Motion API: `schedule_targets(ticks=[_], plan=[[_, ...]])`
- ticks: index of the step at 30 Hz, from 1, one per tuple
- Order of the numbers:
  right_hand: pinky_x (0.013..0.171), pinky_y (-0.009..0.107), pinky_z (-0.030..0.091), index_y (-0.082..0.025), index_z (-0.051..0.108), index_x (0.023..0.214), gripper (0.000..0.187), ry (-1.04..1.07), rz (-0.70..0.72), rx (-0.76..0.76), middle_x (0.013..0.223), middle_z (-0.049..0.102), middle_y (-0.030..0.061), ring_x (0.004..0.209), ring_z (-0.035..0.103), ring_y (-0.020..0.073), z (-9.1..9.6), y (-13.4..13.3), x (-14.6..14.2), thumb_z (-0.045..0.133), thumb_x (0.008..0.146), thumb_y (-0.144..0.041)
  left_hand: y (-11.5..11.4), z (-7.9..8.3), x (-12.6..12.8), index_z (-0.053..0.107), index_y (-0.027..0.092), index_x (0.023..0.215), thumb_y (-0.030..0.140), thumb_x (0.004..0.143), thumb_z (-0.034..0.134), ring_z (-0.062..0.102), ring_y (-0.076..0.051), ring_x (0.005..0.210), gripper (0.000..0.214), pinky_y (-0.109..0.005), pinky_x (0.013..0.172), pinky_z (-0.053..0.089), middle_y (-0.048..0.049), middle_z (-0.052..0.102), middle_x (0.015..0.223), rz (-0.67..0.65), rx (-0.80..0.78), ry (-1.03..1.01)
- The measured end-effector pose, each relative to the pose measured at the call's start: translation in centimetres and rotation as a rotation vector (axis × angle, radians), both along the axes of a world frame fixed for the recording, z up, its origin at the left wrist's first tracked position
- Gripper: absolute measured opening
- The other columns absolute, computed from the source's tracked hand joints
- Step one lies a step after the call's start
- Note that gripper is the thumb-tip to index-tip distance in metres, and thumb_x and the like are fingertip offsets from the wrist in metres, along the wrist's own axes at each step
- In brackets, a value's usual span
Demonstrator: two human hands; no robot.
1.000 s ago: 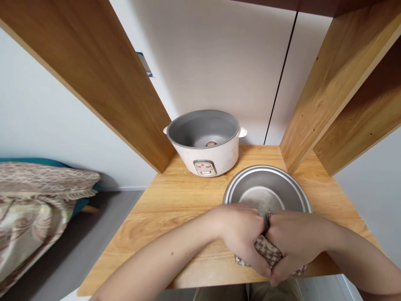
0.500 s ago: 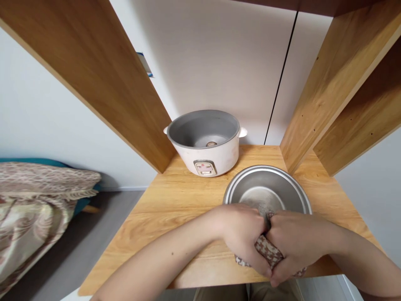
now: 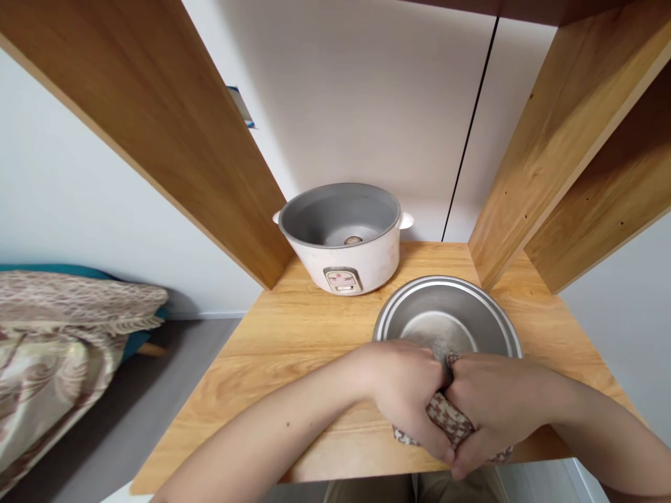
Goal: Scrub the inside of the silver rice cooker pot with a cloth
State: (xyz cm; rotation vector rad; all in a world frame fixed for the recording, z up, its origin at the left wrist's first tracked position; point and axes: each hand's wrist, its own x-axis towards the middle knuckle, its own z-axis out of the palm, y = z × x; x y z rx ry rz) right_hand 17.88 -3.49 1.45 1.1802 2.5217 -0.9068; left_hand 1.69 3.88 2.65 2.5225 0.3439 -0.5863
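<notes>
A brown-and-white patterned cloth (image 3: 449, 419) is bunched between my two hands at the near rim of a round grey metal inner pot (image 3: 443, 307). My left hand (image 3: 412, 391) is closed on the cloth from the left. From the right, my right hand (image 3: 493, 402) grips it too, and the two thumbs meet at the front. Both hands cover the pot's near side, and most of my fingers are hidden. Behind the pot, to the left, stands a white rice cooker body (image 3: 361, 262) without a lid, its grey inside and heating centre showing.
The wooden tabletop (image 3: 246, 370) ends just in front of me. Wooden uprights (image 3: 210, 154) rise at its left and right, with a pale panel (image 3: 377, 105) behind. A fabric-draped teal seat (image 3: 68, 335) stands on the floor at the left.
</notes>
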Motion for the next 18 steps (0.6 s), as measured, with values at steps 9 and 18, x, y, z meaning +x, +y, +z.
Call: schedule_targets(ticks=[9, 18], plan=[[0.063, 0.028, 0.043, -0.018, 0.075, 0.075, 0.048, -0.015, -0.070, -0.144, 0.067, 0.067, 0.0027, 0.064, 0.056, 0.0171, 0.5, 0.0, -0.2, 0.066, 0.075, -0.065, 0.8, 0.1, -0.3, 0.075, 0.021, 0.068, 0.084, 0.062, 0.060, 0.052, -0.018, 0.046, 0.065, -0.031, 0.047, 0.039, -0.0056, 0.068, 0.057, -0.045, 0.036, -0.025], [0.056, 0.028, 0.040, -0.018, 0.063, 0.058, 0.051, -0.073, -0.012, -0.203, 0.053, 0.056, -0.0005, 0.051, 0.047, 0.0145, 0.8, 0.6, 0.6, 0.066, 0.072, -0.067, 1.8, -0.1, -0.5, 0.076, 0.025, 0.067, 0.080, 0.068, 0.062, 0.049, -0.015, 0.045, 0.057, -0.031, 0.048, 0.034, -0.0027, 0.070, 0.057, -0.094, 0.023, -0.159]])
